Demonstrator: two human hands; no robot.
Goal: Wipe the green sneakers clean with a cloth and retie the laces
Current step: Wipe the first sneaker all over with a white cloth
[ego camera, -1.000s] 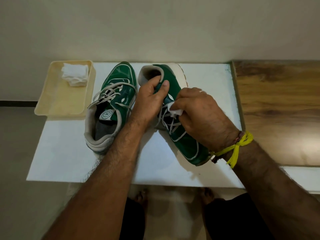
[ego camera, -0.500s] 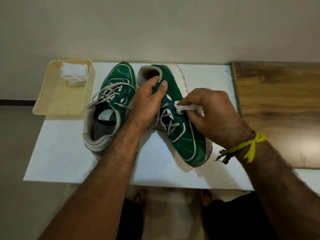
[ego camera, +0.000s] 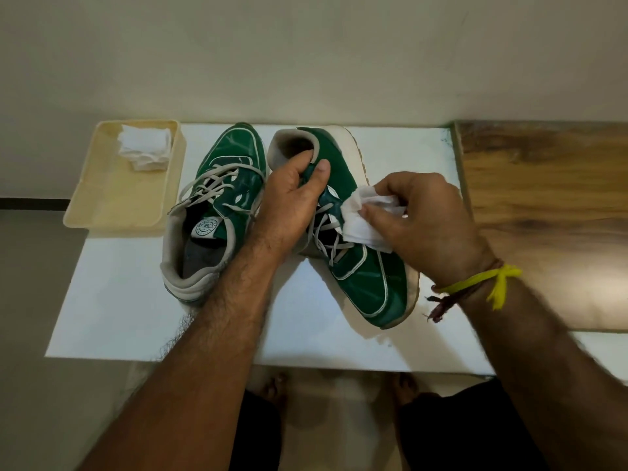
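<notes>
Two green sneakers with grey laces lie on a white board [ego camera: 112, 317]. The left sneaker [ego camera: 221, 198] rests flat, toe away from me. The right sneaker [ego camera: 367, 273] is tipped on its side, heel far and toe near. My left hand [ego camera: 289, 205] grips its tongue and collar, thumb over the green edge. My right hand [ego camera: 421, 222] pinches a white cloth [ego camera: 363, 219] and presses it on the upper beside the laces. A yellow thread circles my right wrist.
A cream tray [ego camera: 112, 205] at the board's back left holds folded white cloths [ego camera: 144, 151]. A wooden tabletop [ego camera: 550, 212] adjoins the board on the right. A pale wall stands close behind. My bare feet show below the board's front edge.
My right hand has slid rightward off the laces onto the shoe's side, and the cloth has unfolded into plain view. The right sneaker's toe has swung a little to the right. The left hand keeps its grip.
</notes>
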